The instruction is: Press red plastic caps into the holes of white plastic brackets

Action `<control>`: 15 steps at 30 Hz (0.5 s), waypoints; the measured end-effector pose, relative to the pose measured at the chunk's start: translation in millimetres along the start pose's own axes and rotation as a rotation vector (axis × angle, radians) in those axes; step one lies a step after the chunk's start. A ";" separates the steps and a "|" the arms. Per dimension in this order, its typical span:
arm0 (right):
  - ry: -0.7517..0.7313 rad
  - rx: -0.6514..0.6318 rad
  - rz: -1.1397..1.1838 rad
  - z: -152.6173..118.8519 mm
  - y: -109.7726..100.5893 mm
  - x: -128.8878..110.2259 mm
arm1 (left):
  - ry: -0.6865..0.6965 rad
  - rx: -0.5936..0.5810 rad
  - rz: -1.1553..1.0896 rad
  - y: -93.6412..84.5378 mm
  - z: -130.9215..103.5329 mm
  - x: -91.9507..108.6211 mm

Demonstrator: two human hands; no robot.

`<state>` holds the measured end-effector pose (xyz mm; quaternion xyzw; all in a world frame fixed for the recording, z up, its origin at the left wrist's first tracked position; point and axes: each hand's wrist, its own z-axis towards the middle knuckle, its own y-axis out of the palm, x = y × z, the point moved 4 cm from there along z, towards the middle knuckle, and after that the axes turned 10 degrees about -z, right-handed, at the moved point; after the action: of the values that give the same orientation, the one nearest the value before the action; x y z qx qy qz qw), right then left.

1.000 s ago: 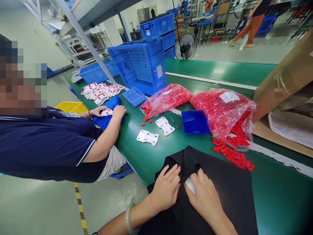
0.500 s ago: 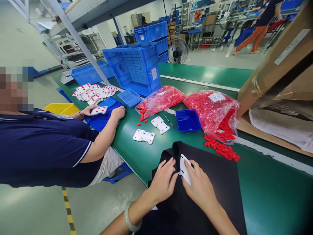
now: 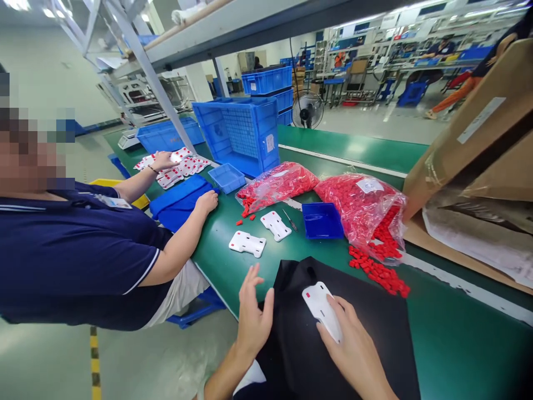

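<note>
My right hand (image 3: 353,339) grips a white plastic plate (image 3: 322,308) with narrow dark slots and one red insert at its far left corner. The plate is over a black cloth (image 3: 375,322) spread on the green table. My left hand (image 3: 254,311) is raised at the cloth's left edge, fingers apart, holding nothing. Beyond the cloth lie two similar white plates, a nearer one (image 3: 247,244) and a farther one (image 3: 275,226). Loose red pieces (image 3: 378,271) are heaped behind the cloth's right side.
Two clear bags of red pieces, left (image 3: 283,183) and right (image 3: 353,208), stand behind a dark blue tray (image 3: 321,220) and a screwdriver (image 3: 290,219). A cardboard box (image 3: 453,128) rises at right. On the left a co-worker (image 3: 83,250) reaches to piled plates (image 3: 183,166).
My left hand has come off the cloth and moved left, opening. The plate in my right hand now lies flatter, showing its red insert. The co-worker's far hand has moved to the pile.
</note>
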<state>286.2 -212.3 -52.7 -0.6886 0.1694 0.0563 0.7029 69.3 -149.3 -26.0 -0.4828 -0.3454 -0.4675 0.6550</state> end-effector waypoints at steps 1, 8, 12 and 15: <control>0.038 0.016 0.057 -0.9 -4.3 -1.9 | -0.044 0.087 -0.127 -2.6 -5.3 6.4; -0.237 0.191 0.166 -13.6 -43.1 -57.8 | -0.737 -0.263 -1.162 64.1 -38.5 28.4; -0.182 0.249 0.134 -12.8 -61.5 -20.4 | -0.949 -0.319 -1.391 80.2 -26.0 35.6; 0.106 0.358 0.055 4.5 -76.1 62.8 | -0.968 -0.413 -1.410 80.1 -14.1 41.3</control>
<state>369.4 -220.9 -0.4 -0.5495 0.2322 0.0078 0.8025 158.5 -166.6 -17.6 -0.4109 -0.7116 -0.5602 -0.1050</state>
